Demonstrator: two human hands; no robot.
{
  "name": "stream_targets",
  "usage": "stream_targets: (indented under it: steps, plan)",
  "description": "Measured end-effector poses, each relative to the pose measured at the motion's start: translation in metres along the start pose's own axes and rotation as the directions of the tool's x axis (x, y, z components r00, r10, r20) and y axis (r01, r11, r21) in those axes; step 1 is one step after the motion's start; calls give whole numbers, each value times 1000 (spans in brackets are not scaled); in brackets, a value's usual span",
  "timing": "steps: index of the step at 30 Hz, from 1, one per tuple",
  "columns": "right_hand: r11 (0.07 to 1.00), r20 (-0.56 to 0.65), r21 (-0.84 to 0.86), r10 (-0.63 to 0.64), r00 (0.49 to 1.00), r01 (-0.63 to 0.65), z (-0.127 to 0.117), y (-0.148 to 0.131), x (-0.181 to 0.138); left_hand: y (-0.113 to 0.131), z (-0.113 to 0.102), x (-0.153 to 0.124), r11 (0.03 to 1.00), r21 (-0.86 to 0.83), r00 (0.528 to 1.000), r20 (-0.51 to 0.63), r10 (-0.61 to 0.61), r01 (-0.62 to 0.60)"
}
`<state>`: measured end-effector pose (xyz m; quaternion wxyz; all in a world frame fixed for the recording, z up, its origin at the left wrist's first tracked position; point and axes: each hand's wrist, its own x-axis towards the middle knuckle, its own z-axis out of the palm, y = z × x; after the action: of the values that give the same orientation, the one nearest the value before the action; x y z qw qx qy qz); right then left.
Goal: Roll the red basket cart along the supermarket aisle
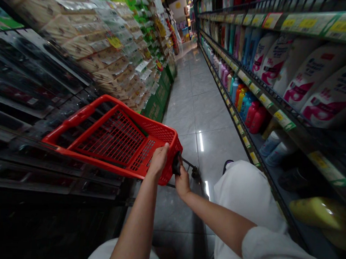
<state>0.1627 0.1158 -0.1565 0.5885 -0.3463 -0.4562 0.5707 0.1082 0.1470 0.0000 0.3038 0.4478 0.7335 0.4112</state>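
A red plastic shopping basket cart [122, 169] stands in front of me, its long handle end pointing to the left. My left hand [159, 160] is closed at the near right end of the basket, with the thumb up along the end wall; its fingertips are partly hidden. Just outside that end wall is a small dark, rounded object [176, 163], whose kind I cannot make out. My right hand [182, 181] is closed against it from the right. Below, a thin metal frame with a black caster wheel [195, 171] shows over the floor.
Shelves of white shampoo bottles [305, 75] and coloured bottles [252, 113] line the right side. Wrapped tissue packs [107, 50] are stacked at left, above green boxes [155, 104]. A grey tiled aisle floor [189, 107] runs ahead. My bent knee [243, 185] is close to the right shelf.
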Motion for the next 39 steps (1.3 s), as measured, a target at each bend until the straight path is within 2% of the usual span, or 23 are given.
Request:
stream_targets:
  steps: [2,5,8,10,15,17,19,22,24,25,27,29,32,34,36,39]
  plan:
    - [996,-52,56,75,996,-72,1,3,7,-1,-1,0,1000,6,1000,-6,-1,1]
    - [974,-177,122,211,962,-191,-1,-4,40,-1,-1,0,1000,12,1000,-11,-8,8]
    - [948,-182,153,304,935,-278,-1,-14,65,0,0,0,1000,13,1000,-10,-15,16]
    - [955,-148,146,279,949,-258,2,-18,65,1,1,2,1000,23,1000,-10,-13,13]
    - [995,-24,103,16,1000,-14,5,-15,20,2,3,7,999,53,999,-34,12,-10]
    - [997,-1,72,20,1000,-20,1,-6,4,2,3,9,998,58,999,-51,14,-11]
    - [990,-61,58,130,990,-127,-1,4,-2,2,3,9,998,63,999,-53,11,-8]
    - [928,-178,151,366,914,-342,-1,13,8,1,2,8,998,64,999,-36,-1,4]
    - [888,-202,220,447,872,-404,1,10,25,0,1,7,998,57,1000,-25,-7,8]
    - [882,-205,239,454,867,-406,2,6,35,-1,0,7,999,52,1000,-23,-6,7]
    - [904,-184,246,397,899,-349,5,-8,54,-2,0,7,999,39,1000,-18,-2,3]
    - [944,-141,236,269,953,-232,6,-22,65,-2,0,8,1000,20,1000,-15,4,-4]
    - [983,-71,179,43,997,-30,7,-29,55,-2,3,12,1000,-12,1000,-26,14,-14]
    - [991,-46,133,-24,999,30,6,-23,37,-2,5,14,1000,-25,999,-40,9,-10]
    - [995,-55,103,13,998,-7,5,-12,22,-1,7,16,999,-32,999,-45,-6,5]
    - [981,-112,91,184,977,-174,5,-7,21,0,7,17,999,-36,998,-50,-25,23]
